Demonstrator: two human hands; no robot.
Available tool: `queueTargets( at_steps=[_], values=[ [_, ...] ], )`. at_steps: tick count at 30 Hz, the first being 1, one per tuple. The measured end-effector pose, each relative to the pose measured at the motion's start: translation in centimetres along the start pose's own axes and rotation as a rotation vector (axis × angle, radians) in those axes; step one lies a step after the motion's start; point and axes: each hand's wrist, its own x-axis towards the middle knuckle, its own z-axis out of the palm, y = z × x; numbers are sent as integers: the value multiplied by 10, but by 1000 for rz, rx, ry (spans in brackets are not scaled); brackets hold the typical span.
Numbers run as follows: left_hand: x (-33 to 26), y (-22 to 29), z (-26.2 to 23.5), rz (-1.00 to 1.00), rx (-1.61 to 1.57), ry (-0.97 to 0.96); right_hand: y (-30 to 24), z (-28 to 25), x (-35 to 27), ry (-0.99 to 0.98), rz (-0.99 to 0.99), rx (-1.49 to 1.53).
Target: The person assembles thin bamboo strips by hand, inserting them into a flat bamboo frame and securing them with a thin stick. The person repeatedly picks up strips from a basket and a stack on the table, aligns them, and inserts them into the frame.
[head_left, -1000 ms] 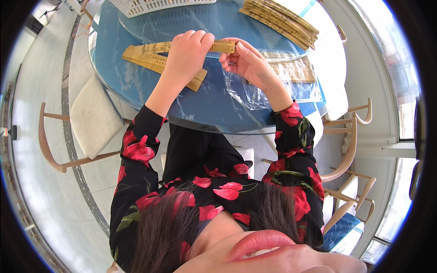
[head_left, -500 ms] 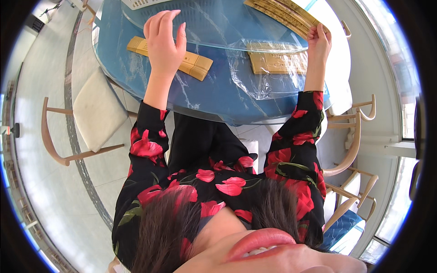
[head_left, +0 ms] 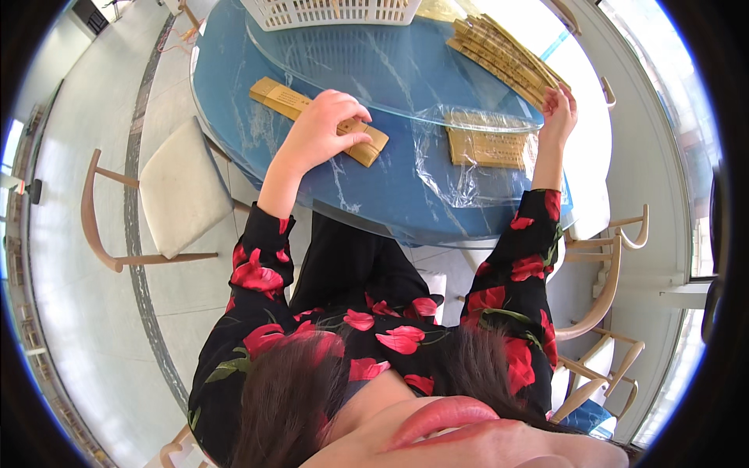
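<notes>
On the blue marbled table lies a stack of long, flat tan strips with small dark print. My left hand is over the stack's near part, its thumb and curled fingers apart and part of the stack hidden under them. At the table's right side, my right hand has its fingers closed at the near end of a fanned pile of tan strips. Between the hands, a group of shorter-looking tan strips lies side by side under a clear plastic sheet.
A white slotted basket stands at the table's far edge. To the left is a chair with a cream seat and wooden frame. Wooden chairs also stand at the right, near the wall and windows.
My left hand has come down onto the left stack, its fingers curling. My right hand stays at the end of the fanned pile. The whole view has shifted, showing more of the basket.
</notes>
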Motion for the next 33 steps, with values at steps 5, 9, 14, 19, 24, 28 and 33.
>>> queueTargets(
  at_steps=[5, 9, 14, 19, 24, 28, 33],
  values=[
    [2, 0, -2, -18, -73, -57, -6, 26, -22, -153, -120, -204],
    [-1, -5, 2, -14, -78, -54, -23, 66, -41, -346, -151, -287],
    [0, -10, 7, 4, -61, -54, -65, 163, -40, -639, -427, -656],
    [-2, -10, 4, 56, -79, -6, -43, 278, 12, -640, -894, -900],
    [7, -9, 12, 81, -120, -15, -42, 320, 40, -370, -926, -1221],
    [-5, -17, 5, 14, -64, 5, -18, 358, 32, -425, -756, -1167],
    [-5, -18, 12, 31, -70, 21, -22, 349, 35, -369, -887, -1033]
  ],
)
